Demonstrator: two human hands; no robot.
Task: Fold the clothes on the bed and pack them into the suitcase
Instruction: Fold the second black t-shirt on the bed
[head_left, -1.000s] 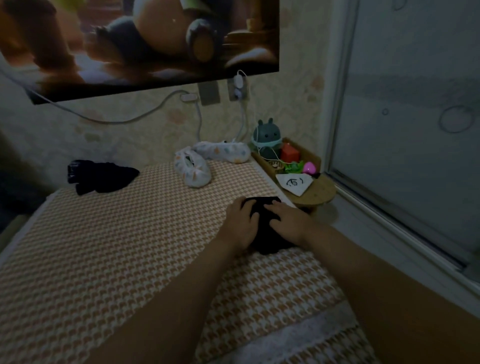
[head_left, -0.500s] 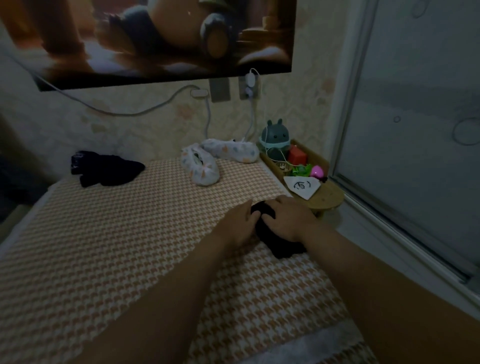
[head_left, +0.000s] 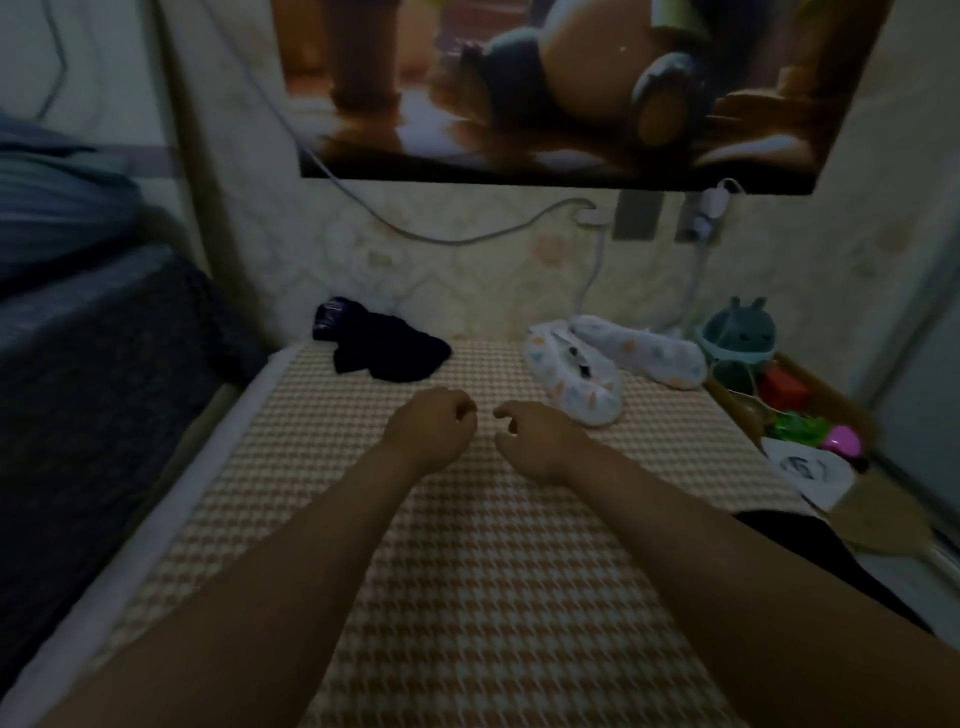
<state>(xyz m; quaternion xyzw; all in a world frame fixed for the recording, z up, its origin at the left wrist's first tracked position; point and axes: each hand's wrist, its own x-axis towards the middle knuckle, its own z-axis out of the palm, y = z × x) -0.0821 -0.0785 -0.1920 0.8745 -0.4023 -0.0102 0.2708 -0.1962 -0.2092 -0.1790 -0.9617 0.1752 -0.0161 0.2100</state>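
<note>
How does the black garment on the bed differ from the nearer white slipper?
The black garment is dark and crumpled; the white slipper is pale with coloured patches and keeps its shape. The garment lies far left, the slipper far right. Both rest on the checked cover, untouched.

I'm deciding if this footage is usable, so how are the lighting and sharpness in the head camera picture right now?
Head view: dim, the wall screen the brightest area; soft everywhere, with wide-angle stretch toward the edges; left hand and right hand readable in outline; the dark garment a near-black shape without fold detail.
</note>
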